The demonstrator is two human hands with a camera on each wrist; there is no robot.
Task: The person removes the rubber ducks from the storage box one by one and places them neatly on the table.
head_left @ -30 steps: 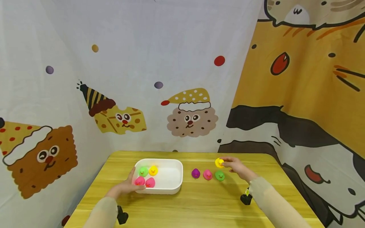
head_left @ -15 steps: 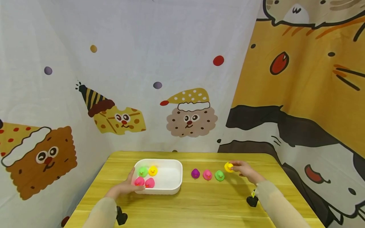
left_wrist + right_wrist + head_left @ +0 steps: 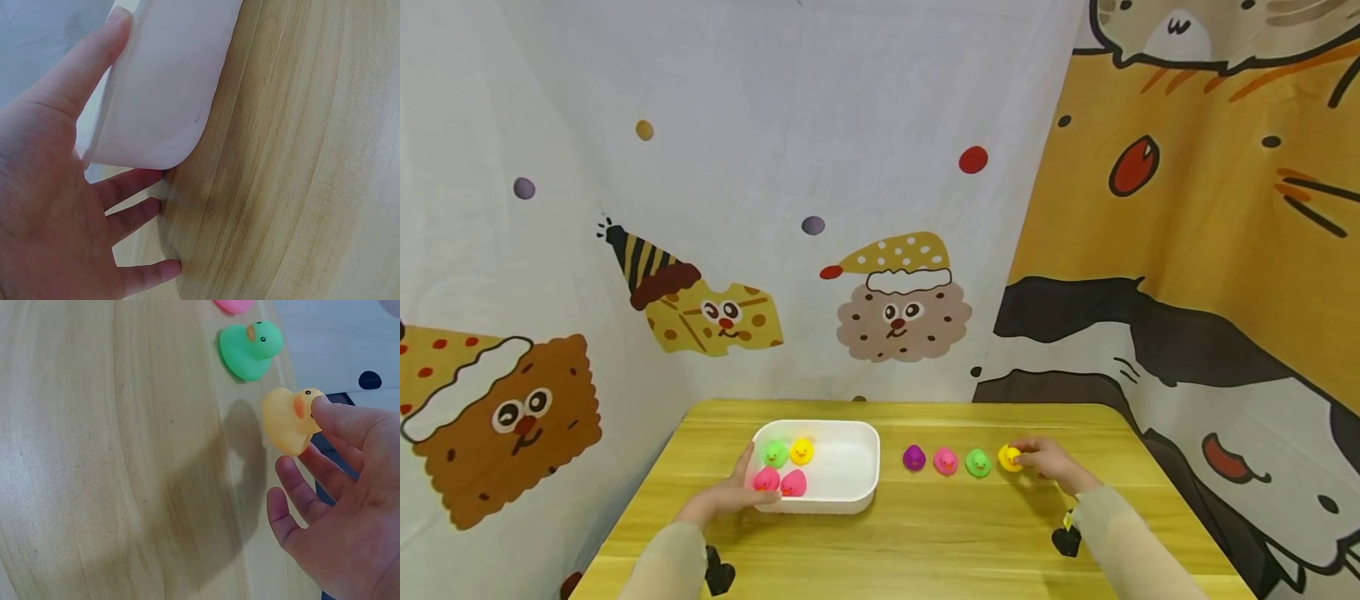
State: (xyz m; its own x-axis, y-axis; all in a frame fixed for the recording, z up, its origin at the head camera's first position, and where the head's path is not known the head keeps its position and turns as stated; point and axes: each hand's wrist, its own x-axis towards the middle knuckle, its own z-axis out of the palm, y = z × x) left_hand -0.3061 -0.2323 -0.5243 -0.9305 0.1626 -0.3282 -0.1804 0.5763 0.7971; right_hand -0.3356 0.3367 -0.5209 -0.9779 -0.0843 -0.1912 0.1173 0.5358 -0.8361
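My right hand (image 3: 1054,465) pinches a yellow rubber duck (image 3: 1007,458) between thumb and fingers, at the right end of a row of ducks. In the right wrist view, the thumb lies on the head of the yellow duck (image 3: 284,422); whether its base touches the table I cannot tell. Left of it sit a green duck (image 3: 978,463), a pink duck (image 3: 946,462) and a purple duck (image 3: 913,457). My left hand (image 3: 722,497) holds the near left corner of a white plastic container (image 3: 842,505), thumb along the rim, fingers at the end wall.
Inside the container, a green duck (image 3: 776,453), a yellow duck (image 3: 802,451) and two pink ducks (image 3: 793,482) sit toward the left end. The wooden table (image 3: 880,554) ends at a cartoon-printed cloth (image 3: 895,108) behind and at the sides.
My right hand has carried the yellow duck from behind the green duck rightward and down, to the row's right end. My left hand stays on the container.
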